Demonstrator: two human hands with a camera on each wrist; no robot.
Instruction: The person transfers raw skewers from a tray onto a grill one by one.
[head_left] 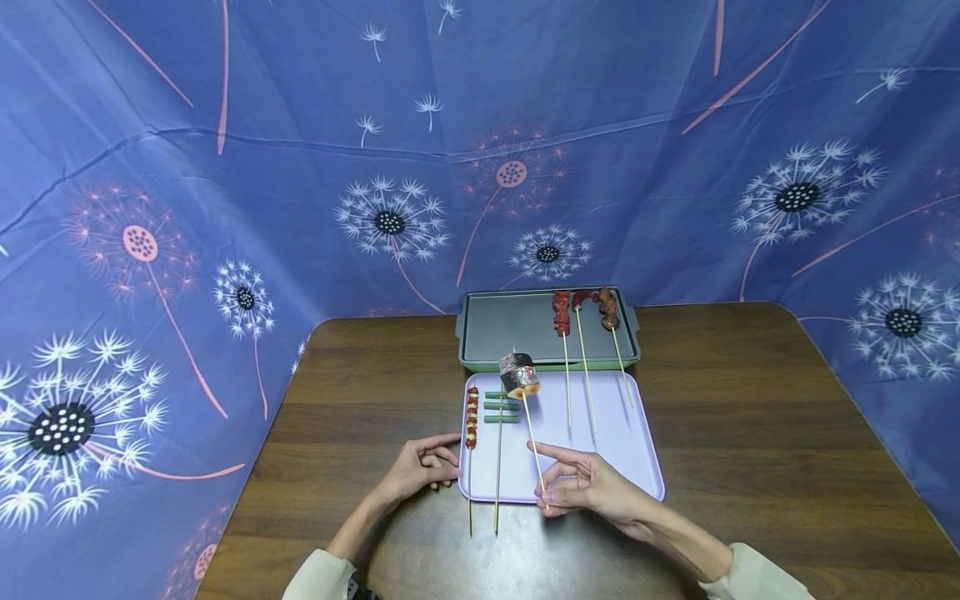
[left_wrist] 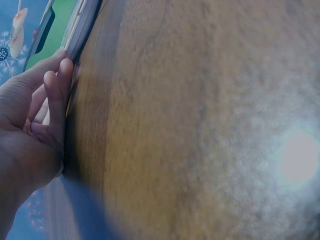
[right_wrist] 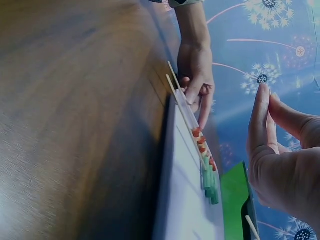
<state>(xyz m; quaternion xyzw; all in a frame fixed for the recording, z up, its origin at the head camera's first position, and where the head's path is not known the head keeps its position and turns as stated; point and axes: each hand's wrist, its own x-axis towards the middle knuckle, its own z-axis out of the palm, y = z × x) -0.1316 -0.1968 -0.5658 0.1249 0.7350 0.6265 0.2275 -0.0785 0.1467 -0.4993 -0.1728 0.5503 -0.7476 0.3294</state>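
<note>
My right hand (head_left: 592, 485) pinches the lower end of a wooden skewer that carries a chunky piece with silvery-black skin and an orange underside (head_left: 519, 375). That skewer is tilted over the lavender tray (head_left: 600, 467). At the tray's left edge, my left hand (head_left: 423, 465) touches the rim with its index finger extended and the other fingers loosely bent. Just inside that edge lie a skewer of red and yellow pieces (head_left: 472, 417) and a skewer of green stalks (head_left: 501, 407), their sticks reaching past the near rim. In the right wrist view, the green stalks (right_wrist: 210, 185) show beyond the tray.
Behind the tray stands a grey griddle pan (head_left: 510, 321) with a green side. Three skewers rest on its right half: red meat (head_left: 561, 312), a dark red curved piece (head_left: 583, 298) and browned meat (head_left: 608, 310). Their sticks extend over the tray. A blue patterned cloth (head_left: 450, 208) hangs behind the wooden table (head_left: 360, 392).
</note>
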